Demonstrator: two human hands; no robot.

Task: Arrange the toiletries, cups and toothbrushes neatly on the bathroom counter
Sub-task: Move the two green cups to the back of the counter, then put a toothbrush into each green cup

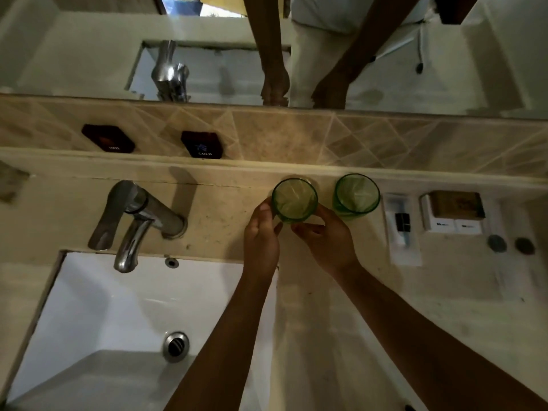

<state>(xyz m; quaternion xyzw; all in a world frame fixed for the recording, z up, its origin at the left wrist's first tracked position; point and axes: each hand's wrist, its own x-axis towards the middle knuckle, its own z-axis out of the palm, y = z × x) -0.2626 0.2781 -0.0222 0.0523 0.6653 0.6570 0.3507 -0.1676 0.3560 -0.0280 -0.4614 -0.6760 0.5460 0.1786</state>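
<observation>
I saw a round green translucent cup (294, 200) standing upright on the beige stone bench (225, 215), close to the back ledge. My left hand (261, 235) curled against its 9 o'clock side and my right hand (326, 235) cupped it from 4 o'clock, fingers half closed around the smooth wall, so both hands had hold of it. At 3 o'clock from that cup, just beside it but apart, stood a second green cup (356, 195) of the same glassy look. Further toward 3 o'clock lay a flat white toothbrush packet (401, 229), long and rectangular, then two small white boxes (453, 225) with a brown cardboard box (456, 204) on top. Two dark round caps (510, 244) sat at 5 o'clock from the boxes. Toward 9 o'clock from my hands stood a polished chrome faucet (133, 221), its spout bent over a glossy white rectangular sink (98, 321) with a metal drain (175, 346). At 12 o'clock ran a band of tan tiles (296, 134) with diagonal joints, bearing dark HOT and COLD plates (201, 145), below a mirror (89, 54).
</observation>
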